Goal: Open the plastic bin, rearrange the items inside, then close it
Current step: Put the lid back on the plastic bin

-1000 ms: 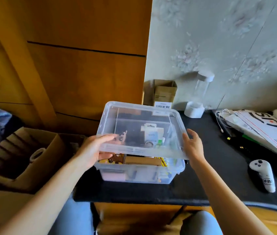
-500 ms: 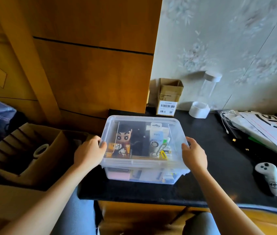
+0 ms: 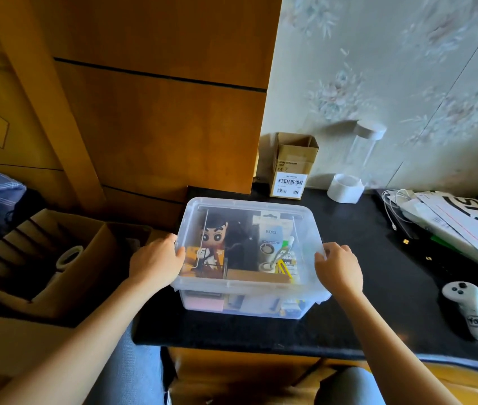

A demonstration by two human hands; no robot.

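Bin [image 3: 249, 302] sits on the black table [image 3: 363, 317], near its front edge, with the clear lid [image 3: 246, 217] lying flat over it. Left hand [image 3: 155, 263] and right hand [image 3: 338, 266] curl over the lid's two side edges, well apart. To seat it well, I'd press both sides down evenly until the rim catches all round. Inside, the doll [image 3: 212, 233] stands close beneath the lid.

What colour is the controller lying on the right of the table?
White, with dark buttons: controller, head view.
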